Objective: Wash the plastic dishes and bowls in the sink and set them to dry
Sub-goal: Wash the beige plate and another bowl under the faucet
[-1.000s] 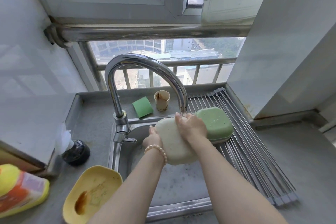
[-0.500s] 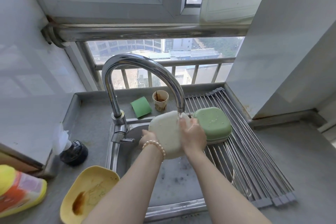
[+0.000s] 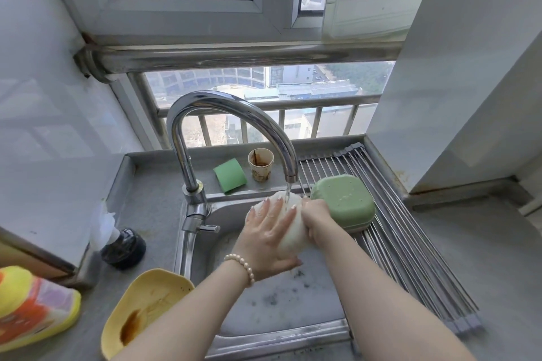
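White rounded plastic bowl (image 3: 289, 239) sits under running water. My left hand (image 3: 268, 239) presses flat, fingers (image 3: 271, 208) straight; my right hand (image 3: 318, 221) grips its rim.

We see two bare forearms reaching in from the bottom edge, with no sleeves covering them as far as the frame shows. Our left hand (image 3: 265, 239) has long nails with pale, whitish polish, pointed at the tips. Around our left wrist sits a bracelet (image 3: 240, 267) of small round cream-coloured beads, like pearls, strung in a single row. Our right hand (image 3: 318, 221) and wrist carry no jewellery we can make out.
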Tool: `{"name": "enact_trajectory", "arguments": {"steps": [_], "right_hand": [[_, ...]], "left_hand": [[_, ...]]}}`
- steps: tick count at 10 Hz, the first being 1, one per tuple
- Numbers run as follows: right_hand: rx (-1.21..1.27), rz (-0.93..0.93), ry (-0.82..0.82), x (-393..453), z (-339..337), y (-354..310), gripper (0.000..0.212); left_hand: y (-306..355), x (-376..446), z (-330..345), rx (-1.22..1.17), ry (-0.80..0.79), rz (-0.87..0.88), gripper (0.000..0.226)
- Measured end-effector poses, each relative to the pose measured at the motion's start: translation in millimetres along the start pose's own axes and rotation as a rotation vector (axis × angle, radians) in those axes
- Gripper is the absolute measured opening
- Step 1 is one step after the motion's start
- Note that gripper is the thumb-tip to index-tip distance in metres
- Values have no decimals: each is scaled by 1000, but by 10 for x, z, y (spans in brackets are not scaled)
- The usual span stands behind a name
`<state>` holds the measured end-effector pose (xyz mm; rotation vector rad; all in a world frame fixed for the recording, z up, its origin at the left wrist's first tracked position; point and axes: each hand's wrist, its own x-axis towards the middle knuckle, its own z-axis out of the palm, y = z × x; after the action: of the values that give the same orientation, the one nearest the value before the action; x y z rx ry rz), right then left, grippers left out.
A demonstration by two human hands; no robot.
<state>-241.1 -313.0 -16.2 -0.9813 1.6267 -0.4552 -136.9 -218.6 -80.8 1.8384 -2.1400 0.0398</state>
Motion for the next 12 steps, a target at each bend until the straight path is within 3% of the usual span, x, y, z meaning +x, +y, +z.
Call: {"name": "enact_trajectory", "arguments": {"steps": [1,2,3,4,5,6,7,8,9,10,11,12], "right_hand": [[-67,-113,28,60,46,4,42],[-232,-350,61,-15,48,-12,46],[-436,-605,142,-212,65,-14,53],[-651,-851,223,-281,131,114,57],[-644,-1378,347,-260,68,321,60],[-609,-1652,303,-203,-39,449,46],[-804,-1628,215,-176,-134,537,38],[-1166,-1138,154,-209,-98,560,49],[-1373,-672,88,-180,-77,443,67],[-1356,-546,4,-182,37,329,76],[-1381,-614,-43,-149,145,250,72],[-1404,-680,-141,-117,158,216,70]], "left_hand": [[-179,127,-193,-173,-182,-161,105],[-261,195,-348,-642,-218,-620,113],[-179,299,-378,-930,-194,-886,112],[-135,392,-421,-1415,-336,-1349,99],[-351,353,-483,-1925,-478,-1440,95],[-354,301,-406,-2004,-455,-1485,69],[-280,299,-156,-1762,-227,-1513,64],[-205,294,138,-1359,57,-1387,60],[-35,356,187,-1455,217,-1302,51],[121,409,132,-1822,228,-1288,55],[254,422,-41,-2175,142,-1207,65],[289,404,-185,-2343,171,-1132,63]]}}
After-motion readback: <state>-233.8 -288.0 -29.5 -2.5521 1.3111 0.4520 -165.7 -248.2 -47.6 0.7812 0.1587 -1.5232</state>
